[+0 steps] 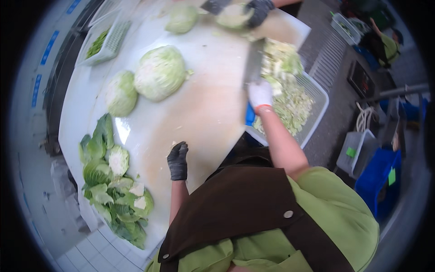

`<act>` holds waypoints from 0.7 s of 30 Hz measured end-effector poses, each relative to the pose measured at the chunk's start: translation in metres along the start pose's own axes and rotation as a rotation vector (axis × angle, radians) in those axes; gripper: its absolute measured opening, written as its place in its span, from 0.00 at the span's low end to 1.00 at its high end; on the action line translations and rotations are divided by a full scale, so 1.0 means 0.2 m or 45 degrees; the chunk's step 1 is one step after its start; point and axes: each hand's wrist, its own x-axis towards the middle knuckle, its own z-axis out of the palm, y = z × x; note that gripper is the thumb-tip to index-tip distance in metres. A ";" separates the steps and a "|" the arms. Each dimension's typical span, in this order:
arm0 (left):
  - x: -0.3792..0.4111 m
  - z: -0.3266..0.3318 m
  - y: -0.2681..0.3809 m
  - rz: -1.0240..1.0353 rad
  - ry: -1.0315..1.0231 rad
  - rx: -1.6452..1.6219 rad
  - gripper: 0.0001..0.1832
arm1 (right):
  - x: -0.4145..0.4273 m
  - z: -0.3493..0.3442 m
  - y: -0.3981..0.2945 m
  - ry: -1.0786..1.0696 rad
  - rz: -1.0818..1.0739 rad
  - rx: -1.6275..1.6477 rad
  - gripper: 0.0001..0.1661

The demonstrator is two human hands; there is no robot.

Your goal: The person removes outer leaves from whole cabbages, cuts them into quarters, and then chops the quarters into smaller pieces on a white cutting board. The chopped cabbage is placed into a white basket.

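Observation:
My right hand [260, 93], in a white glove with an orange cuff, grips a wide-bladed cleaver [255, 61] at the right edge of the white table [204, 108]. The blade, somewhat blurred, stands beside chopped cabbage [289, 102] that fills much of a white plastic basket [321, 98]. In a dark glove, my left hand [177, 159] rests low over the tabletop, fingers curled, near small cabbage scraps; whether it holds anything is hidden. Further up the table lie a large cabbage head [160, 73] and a smaller one [121, 93], side by side.
Trimmed outer cabbage leaves [98, 173] are heaped at the left. A basket of green vegetables [115, 42] stands at the upper left. Across the table, a co-worker's dark-gloved hand [260, 12] holds a cabbage piece [234, 16] beside another blade [215, 5]. Crates [355, 153] stand at right.

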 end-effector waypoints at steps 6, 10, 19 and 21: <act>0.16 -0.07 0.05 -0.083 0.178 -0.190 0.15 | 0.00 -0.27 0.32 0.133 0.204 0.177 0.19; 0.56 -0.10 0.16 0.004 0.301 0.107 0.27 | -0.10 -0.43 0.31 0.162 0.151 0.177 0.15; 1.41 -0.09 0.38 -0.327 0.087 -0.967 0.43 | -0.25 -0.32 -0.05 -0.518 -0.371 -0.227 0.15; 1.39 -0.03 0.39 -0.372 -0.031 -1.024 0.41 | -0.11 -0.17 -0.23 -0.592 -0.455 -0.370 0.16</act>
